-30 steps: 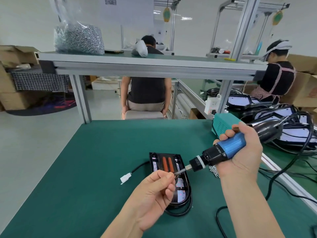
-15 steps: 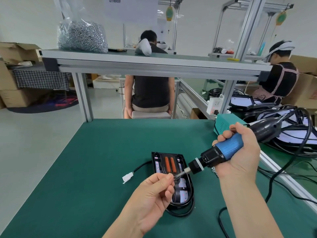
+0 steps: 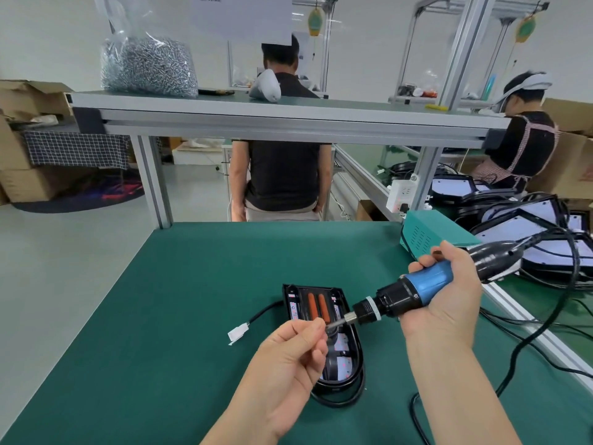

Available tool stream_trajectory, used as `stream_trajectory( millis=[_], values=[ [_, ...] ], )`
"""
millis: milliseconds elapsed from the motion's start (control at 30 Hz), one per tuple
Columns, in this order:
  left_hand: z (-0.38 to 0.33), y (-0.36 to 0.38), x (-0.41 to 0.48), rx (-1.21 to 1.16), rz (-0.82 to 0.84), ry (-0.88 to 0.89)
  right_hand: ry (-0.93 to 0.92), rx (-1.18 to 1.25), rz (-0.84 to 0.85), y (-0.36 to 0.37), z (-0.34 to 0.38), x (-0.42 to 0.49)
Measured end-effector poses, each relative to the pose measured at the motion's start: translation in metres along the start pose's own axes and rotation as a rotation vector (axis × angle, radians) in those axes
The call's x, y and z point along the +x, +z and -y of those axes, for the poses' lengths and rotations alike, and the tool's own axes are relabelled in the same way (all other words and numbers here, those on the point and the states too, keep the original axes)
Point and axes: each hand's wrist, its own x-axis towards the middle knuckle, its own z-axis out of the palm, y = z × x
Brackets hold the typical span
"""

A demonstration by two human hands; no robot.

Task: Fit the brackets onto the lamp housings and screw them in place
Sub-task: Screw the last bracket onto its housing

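A black lamp housing [image 3: 316, 308] lies open on the green mat, two orange cells inside, a black cable with a white plug [image 3: 238, 334] running off to its left. My right hand [image 3: 449, 303] grips a blue and black electric screwdriver [image 3: 414, 292], bit pointing left over the housing. My left hand [image 3: 288, 358] has thumb and forefinger pinched together at the bit's tip; whatever is between them is too small to make out. No bracket is visible.
A teal power box [image 3: 423, 234] and stacked lamp panels [image 3: 532, 226] sit at the right edge, with black cables trailing across the mat. A shelf [image 3: 256, 110] overhead carries a bag of screws [image 3: 147, 64]. Two people work beyond the bench.
Both hands stay nearly still at the screwdriver tip. The view has tilted slightly, so the housing and hands sit a little higher in the frame.
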Motion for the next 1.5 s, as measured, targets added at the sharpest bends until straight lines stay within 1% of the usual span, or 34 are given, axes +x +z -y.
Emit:
stream_trajectory(
  millis=[33, 67, 200, 300, 433, 533, 567, 600, 633, 700, 733, 767, 867, 967, 1133, 1500],
  values=[
    [0.001, 0.002, 0.0, -0.065, -0.008, -0.043, -0.005, -0.001, 0.01, -0.002, -0.001, 0.0],
    [0.002, 0.003, 0.0, -0.084, -0.02, -0.045, -0.015, -0.001, 0.019, -0.003, -0.001, 0.0],
    [0.008, 0.005, 0.005, 0.01, -0.08, 0.116, -0.054, -0.006, 0.008, -0.002, -0.003, 0.001],
    [0.009, 0.005, 0.006, 0.02, -0.061, 0.178, -0.044, -0.004, -0.009, 0.001, -0.003, 0.002],
    [0.007, 0.006, 0.009, -0.019, -0.04, 0.195, -0.022, 0.005, -0.034, 0.004, -0.004, 0.009],
    [0.005, -0.001, 0.013, 0.01, -0.075, 0.176, -0.014, 0.015, -0.024, 0.005, -0.006, 0.016],
    [0.004, -0.005, 0.015, 0.041, -0.098, 0.199, -0.012, 0.016, -0.019, 0.006, -0.006, 0.018],
    [0.003, -0.011, 0.02, 0.125, -0.143, 0.253, -0.012, 0.015, -0.012, 0.008, -0.007, 0.021],
    [0.002, -0.019, 0.027, 0.262, -0.221, 0.331, -0.013, 0.015, -0.003, 0.009, -0.008, 0.024],
    [-0.001, -0.035, 0.042, 0.584, -0.436, 0.49, -0.023, 0.004, 0.025, 0.014, -0.013, 0.031],
    [-0.004, -0.041, 0.049, 0.715, -0.507, 0.528, -0.035, -0.012, 0.041, 0.018, -0.016, 0.034],
    [-0.005, -0.046, 0.056, 0.827, -0.525, 0.518, -0.051, -0.034, 0.054, 0.023, -0.02, 0.038],
    [-0.004, -0.051, 0.078, 1.099, -0.423, 0.364, -0.116, -0.121, 0.09, 0.04, -0.036, 0.05],
    [-0.007, -0.047, 0.093, 1.239, -0.369, 0.295, -0.142, -0.212, 0.162, 0.057, -0.055, 0.059],
    [-0.011, -0.053, 0.101, 1.177, -0.296, 0.192, -0.143, -0.345, 0.244, 0.076, -0.083, 0.071],
    [-0.008, -0.053, 0.1, 1.174, -0.303, 0.227, -0.075, -0.443, 0.292, 0.078, -0.109, 0.085]
  ],
)
